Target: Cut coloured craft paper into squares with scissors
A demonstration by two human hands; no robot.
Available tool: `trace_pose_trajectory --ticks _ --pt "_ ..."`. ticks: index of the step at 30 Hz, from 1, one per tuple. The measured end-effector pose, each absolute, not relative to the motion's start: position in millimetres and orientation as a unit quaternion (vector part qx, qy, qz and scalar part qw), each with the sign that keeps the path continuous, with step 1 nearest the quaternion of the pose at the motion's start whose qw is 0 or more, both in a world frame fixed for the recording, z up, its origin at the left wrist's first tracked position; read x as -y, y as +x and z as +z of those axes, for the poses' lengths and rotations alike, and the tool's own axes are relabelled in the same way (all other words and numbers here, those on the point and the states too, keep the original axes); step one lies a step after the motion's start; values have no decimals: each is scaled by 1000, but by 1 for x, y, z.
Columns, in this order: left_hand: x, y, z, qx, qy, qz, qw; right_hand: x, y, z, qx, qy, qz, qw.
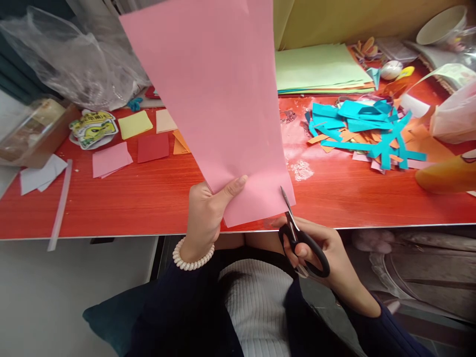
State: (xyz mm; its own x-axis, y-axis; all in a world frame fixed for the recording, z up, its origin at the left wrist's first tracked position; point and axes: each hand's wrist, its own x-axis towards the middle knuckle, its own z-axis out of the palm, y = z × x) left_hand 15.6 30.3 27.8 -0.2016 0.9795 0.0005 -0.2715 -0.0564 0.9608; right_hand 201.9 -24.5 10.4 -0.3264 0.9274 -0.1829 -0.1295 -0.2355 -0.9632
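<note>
At near table edge, centre: left hand (207, 212) pinches the lower left corner of a pink paper sheet (219, 94), thumb on top, sheet held up tilted over the red table (148, 198). Right hand (327, 258) closed through black scissors (297, 233) handles, blades nearly together at the sheet's lower right edge. Blue and orange paper scraps (366, 134) far right; green paper stack (320, 69) beyond; small coloured squares (130, 144) far left.

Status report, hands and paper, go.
Left hand grips large pink paper sheet. Right hand holds black-handled scissors, blades at sheet's lower edge. Nothing blocking.
</note>
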Motion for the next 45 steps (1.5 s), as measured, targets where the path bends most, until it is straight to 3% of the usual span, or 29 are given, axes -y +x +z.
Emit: trace_pose_trajectory --ticks 45 --pt "-24 16 29 -475 356 555 582 22 199 16 471 -466 635 396"
